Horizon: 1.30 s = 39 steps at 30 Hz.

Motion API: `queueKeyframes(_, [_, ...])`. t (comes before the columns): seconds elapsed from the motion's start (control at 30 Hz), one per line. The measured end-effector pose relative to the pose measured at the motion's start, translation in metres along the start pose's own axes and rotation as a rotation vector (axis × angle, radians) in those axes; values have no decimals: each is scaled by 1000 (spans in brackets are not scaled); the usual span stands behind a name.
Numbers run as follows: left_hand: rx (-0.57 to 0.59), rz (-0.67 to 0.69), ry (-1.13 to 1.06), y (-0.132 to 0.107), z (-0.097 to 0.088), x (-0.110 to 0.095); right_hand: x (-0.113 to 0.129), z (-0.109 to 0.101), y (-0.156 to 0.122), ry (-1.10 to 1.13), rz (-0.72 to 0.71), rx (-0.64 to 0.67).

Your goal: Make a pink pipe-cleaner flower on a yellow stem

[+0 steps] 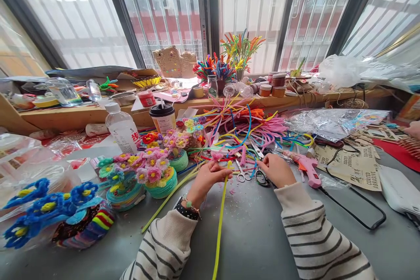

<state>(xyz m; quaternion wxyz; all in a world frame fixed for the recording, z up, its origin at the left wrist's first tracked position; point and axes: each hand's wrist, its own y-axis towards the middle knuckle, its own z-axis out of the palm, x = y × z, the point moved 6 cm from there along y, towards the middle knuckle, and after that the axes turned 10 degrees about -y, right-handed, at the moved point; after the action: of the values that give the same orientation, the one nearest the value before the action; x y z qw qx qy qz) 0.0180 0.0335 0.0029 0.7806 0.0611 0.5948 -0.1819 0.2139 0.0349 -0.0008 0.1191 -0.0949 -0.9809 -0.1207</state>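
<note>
My left hand (208,177) has a yellow pipe cleaner (220,223) pinched near its top end, while my right hand (277,169) is right by some black-handled scissors (261,178), can't tell if gripping, with a pink glue gun (309,169) nearby.

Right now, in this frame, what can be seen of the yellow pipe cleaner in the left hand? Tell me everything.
The yellow pipe cleaner is long, thin and fuzzy-looking. The left hand pinches it near its upper end, where a short yellow bit shows above the grip. Below, it runs nearly straight over the grey table, slanting slightly left and leaving the picture's bottom edge, so its lower end is hidden. The right hand is apart from it.
</note>
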Motion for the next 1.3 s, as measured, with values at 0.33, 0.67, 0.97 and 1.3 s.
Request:
queueKeyframes(0.33, [28,-6,28,0,0,2,-11,11,0,-132,-56,199])
queueKeyframes(0.67, [31,-13,73,1,0,5,-11,13,0,-233,24,237])
queueKeyframes(0.97, [52,-4,78,-1,3,1,-9,12,2,-240,28,184])
queueKeyframes(1.3, [42,4,63,1,-2,0,-23,16,5,549,170,357])
